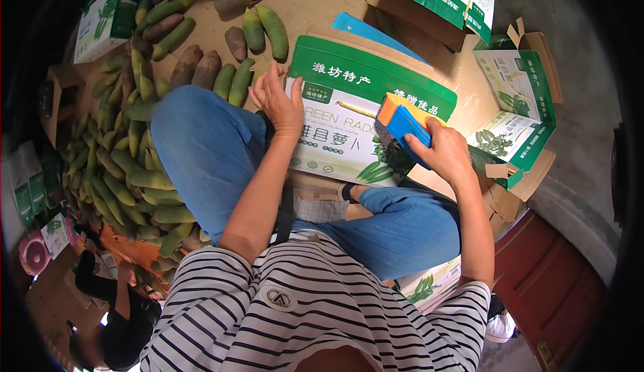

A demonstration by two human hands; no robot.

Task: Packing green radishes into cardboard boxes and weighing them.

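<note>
From my place I receive one wide fisheye view, from the left of two cameras sitting side by side on the person's head. It faces steeply downward, over the near striped shirt (302, 311), toward the left hand (278, 107), the right hand (443, 147) and the carton (329, 130) between the knees. The shirt is nearest to the lens and looks large; the hands are farther. On the left I see as wide as the heap of radishes (127, 164), on the right the red door (550, 285). Toward the dark round rim, straight edges bend.
</note>
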